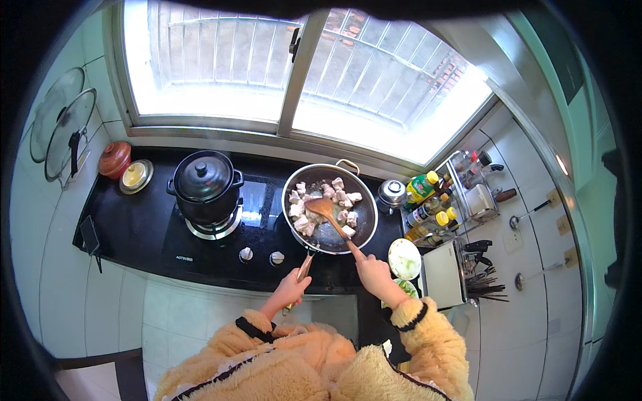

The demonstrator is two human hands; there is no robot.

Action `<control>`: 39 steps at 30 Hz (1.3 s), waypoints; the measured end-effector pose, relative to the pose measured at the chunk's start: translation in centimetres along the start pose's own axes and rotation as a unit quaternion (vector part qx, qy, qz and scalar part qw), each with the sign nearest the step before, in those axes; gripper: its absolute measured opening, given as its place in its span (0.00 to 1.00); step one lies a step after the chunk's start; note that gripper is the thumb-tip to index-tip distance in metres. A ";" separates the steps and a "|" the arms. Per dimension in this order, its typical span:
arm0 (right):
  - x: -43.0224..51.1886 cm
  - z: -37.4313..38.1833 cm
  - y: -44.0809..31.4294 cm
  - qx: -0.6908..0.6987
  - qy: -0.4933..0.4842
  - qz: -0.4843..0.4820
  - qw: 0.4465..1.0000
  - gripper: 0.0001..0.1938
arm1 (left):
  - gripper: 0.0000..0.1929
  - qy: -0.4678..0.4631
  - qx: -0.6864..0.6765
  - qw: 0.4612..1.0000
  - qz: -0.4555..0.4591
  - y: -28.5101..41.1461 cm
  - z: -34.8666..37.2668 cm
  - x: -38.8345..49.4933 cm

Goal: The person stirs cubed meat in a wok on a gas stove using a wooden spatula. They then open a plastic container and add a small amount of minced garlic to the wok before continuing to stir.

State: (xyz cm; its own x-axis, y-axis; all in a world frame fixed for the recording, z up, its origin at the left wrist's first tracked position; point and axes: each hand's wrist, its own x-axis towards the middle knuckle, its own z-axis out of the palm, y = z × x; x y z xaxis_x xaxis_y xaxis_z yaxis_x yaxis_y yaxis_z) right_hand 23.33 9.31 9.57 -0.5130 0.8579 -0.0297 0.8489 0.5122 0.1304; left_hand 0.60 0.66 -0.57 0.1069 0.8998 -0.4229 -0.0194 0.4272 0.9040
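Observation:
My left hand [291, 287] grips the long handle [305, 265] of a wok [368, 233] that sits over the right side of the gas hob. With my right hand [373, 273] I hold a wooden spatula [321, 206], its blade down among chunks of pale meat [303, 225]. The pieces lie spread over the dark textured bottom of the wok, and their outsides look whitish. Right of my right hand stand a white plate of pale sliced food [404, 258] and a bowl of green chopped vegetables [406, 287], partly hidden by my forearm.
A lidded black pot [205, 185] stands on the left burner. Two control knobs [246, 254] face me. Bottles [421, 188], a metal canister [392, 194], a rack [474, 200] and a knife and chopstick holder [469, 273] crowd the right. A window [286, 85] lies behind the hob.

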 end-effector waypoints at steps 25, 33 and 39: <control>-3.1 -15.1 4.8 -0.060 -0.193 -0.060 0.978 0.27 | 0.20 -0.015 -0.013 1.000 -0.001 0.0 -0.4 0.1; -0.2 -2.1 -3.1 -0.010 -0.019 0.014 1.000 0.29 | 0.21 -0.019 -0.013 1.000 -0.002 0.1 -0.3 0.0; 1.6 0.7 -0.5 0.060 0.027 0.070 0.995 0.21 | 0.20 -0.015 -0.021 1.000 0.010 0.2 -0.4 -0.1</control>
State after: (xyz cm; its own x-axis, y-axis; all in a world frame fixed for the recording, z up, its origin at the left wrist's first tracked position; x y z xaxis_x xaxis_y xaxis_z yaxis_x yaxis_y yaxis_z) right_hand 22.15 10.43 8.75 -0.3922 0.9192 0.0349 0.9199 0.3921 0.0103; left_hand 0.21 0.73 -0.33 0.1355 0.9051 -0.4031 -0.0628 0.4139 0.9082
